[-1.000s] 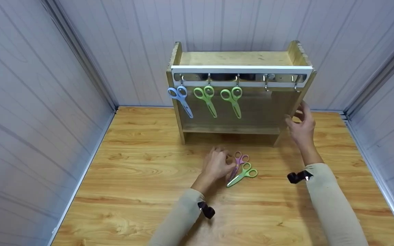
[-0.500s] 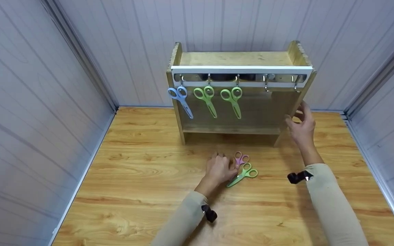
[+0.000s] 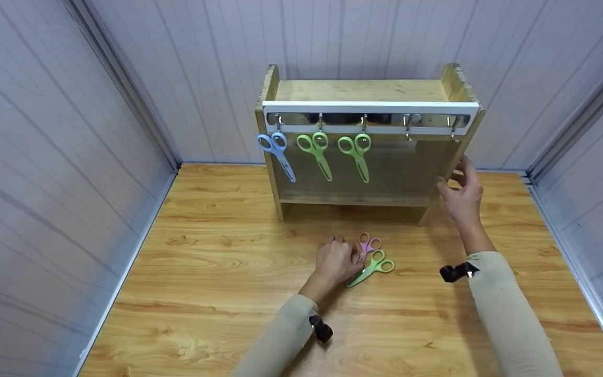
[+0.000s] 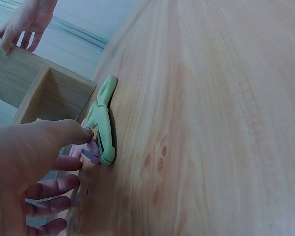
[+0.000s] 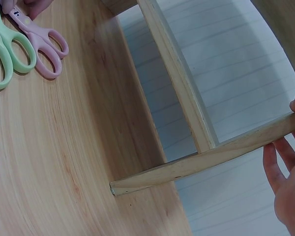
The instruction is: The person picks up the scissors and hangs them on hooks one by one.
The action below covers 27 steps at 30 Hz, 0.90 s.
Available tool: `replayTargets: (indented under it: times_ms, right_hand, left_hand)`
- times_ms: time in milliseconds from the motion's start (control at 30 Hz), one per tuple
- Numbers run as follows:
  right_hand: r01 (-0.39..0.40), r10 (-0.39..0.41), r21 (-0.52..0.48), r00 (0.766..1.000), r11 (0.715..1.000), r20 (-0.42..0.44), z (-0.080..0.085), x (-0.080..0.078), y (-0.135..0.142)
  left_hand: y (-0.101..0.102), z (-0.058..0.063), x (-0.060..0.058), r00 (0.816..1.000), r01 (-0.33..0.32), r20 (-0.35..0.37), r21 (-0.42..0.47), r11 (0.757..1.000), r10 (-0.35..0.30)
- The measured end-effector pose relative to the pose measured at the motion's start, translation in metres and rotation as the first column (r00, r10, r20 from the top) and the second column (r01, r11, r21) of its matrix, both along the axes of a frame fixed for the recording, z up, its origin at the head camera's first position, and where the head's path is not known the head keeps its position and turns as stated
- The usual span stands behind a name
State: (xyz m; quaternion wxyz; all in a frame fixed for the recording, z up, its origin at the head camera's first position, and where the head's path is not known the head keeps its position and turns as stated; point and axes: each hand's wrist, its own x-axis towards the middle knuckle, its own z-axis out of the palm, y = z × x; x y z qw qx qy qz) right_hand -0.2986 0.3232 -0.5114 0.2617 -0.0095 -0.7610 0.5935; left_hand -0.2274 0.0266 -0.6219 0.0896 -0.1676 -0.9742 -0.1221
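Observation:
My left hand (image 3: 333,260) is low over the wooden surface, thumb and forefinger on either side of the blade end of pink scissors (image 3: 368,243), pinching it. Partly over these lie green scissors (image 3: 377,266), close beside the thumb; in the left wrist view the thumb tip seems to touch them. My right hand (image 3: 462,196) holds the right side panel of a wooden shelf (image 3: 354,199), thumb in front and fingers behind. Blue scissors (image 3: 279,152) and two light green pairs, the middle scissors (image 3: 318,152) and the right-hand scissors (image 3: 356,153), hang from hooks.
A white hook rail (image 3: 369,107) runs across the shelf's upper front. Two hooks at its right, one bare hook (image 3: 408,128) and another bare hook (image 3: 454,129), carry nothing. Pale panelled walls (image 3: 218,63) enclose the surface at back and sides.
My left hand has shifted slightly right and towards me, its thumb and forefinger closing on the pink scissors' blade end. The right hand stays on the shelf; the hanging scissors have not moved.

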Motion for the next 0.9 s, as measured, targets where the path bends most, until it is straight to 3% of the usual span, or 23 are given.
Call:
replayTargets:
  times_ms: [67,267,400,533,900]
  right_hand:
    - [0.003,-0.003,0.007,1.0,1.0,0.006,0.0,0.0,0.0]
    - [0.004,-0.005,0.03,1.0,1.0,0.011,0.0,0.001,0.001]
    - [0.003,-0.003,0.036,1.0,0.999,0.013,0.0,0.001,0.0]
    - [0.002,-0.002,0.03,1.0,1.0,0.009,0.001,0.001,0.0]
    - [0.0,0.0,0.027,1.0,1.0,0.001,0.0,0.001,-0.001]
  left_hand:
    - [-0.001,-0.001,-0.001,1.0,0.0,0.015,0.002,1.0,0.0]
    - [0.0,-0.037,-0.019,1.0,0.002,0.004,0.02,1.0,-0.003]
    - [0.0,-0.046,-0.024,1.0,-0.004,0.007,0.046,0.999,0.004]
    - [0.0,-0.049,-0.027,1.0,-0.021,-0.001,0.07,0.997,0.021]
    - [-0.002,-0.051,-0.032,0.996,-0.038,0.083,0.109,0.993,0.029]
